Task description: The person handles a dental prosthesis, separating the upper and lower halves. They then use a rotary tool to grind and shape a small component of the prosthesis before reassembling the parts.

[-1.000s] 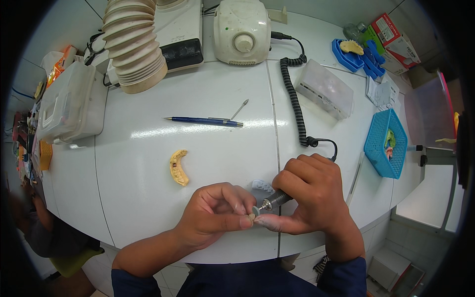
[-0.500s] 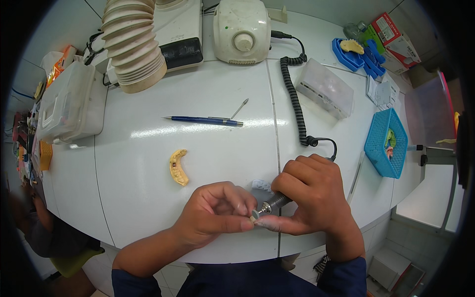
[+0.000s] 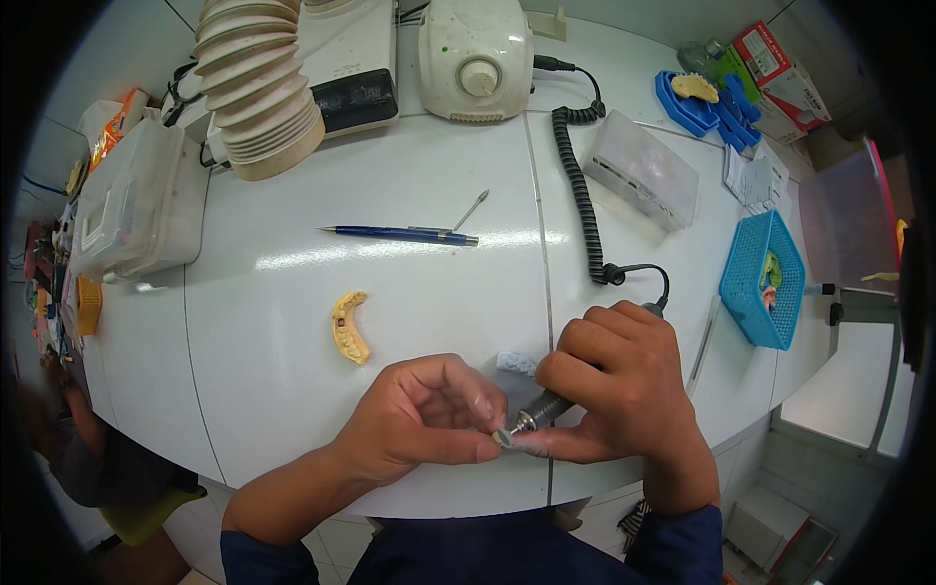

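Observation:
My right hand (image 3: pixel 622 382) is closed around a dark rotary handpiece (image 3: pixel 546 407), its metal nose pointing left. At its tip a small grey grinding disc (image 3: pixel 506 438) meets a tiny tooth-sized piece (image 3: pixel 496 439). That piece is pinched between the thumb and fingers of my left hand (image 3: pixel 405 417); its exact kind is too small to tell. My right thumb reaches across to the left fingertips. Just beyond the hands lies a pale grey dental cast (image 3: pixel 515 364), partly covered by my fingers. A yellow curved dental cast (image 3: pixel 348 329) rests farther left.
A blue mechanical pencil (image 3: pixel 400 234) and a metal bur (image 3: pixel 472 210) lie beyond the hands. The handpiece's coiled cord (image 3: pixel 576 195) runs to a white control box (image 3: pixel 475 58). A ribbed suction hose (image 3: pixel 255 88) hangs at far left. Right stand a clear box (image 3: pixel 643 171) and blue basket (image 3: pixel 762 278).
The disc and handpiece tip have tilted and shifted slightly downward against the small piece. Both hands keep their grips; the rest of the table looks the same.

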